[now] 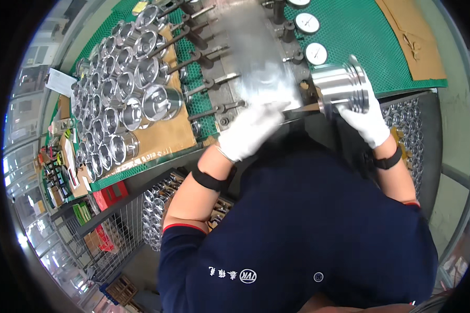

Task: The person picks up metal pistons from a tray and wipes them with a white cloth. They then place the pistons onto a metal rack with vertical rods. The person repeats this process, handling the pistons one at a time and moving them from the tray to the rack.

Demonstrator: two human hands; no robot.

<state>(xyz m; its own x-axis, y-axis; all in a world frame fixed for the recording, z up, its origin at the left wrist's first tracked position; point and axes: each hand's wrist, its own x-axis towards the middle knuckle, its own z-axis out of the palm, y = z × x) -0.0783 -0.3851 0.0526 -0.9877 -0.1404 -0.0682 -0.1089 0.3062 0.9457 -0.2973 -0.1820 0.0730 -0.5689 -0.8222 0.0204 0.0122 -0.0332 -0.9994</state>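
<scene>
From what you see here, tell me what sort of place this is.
Probably a factory inspection bench. The right hand holds a shiny metal piston, rows of similar pistons cover the bench, and round dial gauges stand on a green mat.

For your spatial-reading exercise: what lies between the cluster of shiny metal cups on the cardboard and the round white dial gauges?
In the head view, a row of dark-handled metal rods on the green mesh mat separates the cups from the gauges.

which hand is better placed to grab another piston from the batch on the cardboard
Left, likely. The left hand is on the side of the pistons on the cardboard, though blurred, so whether it's free is unclear. The right hand already grips a piston.
</scene>
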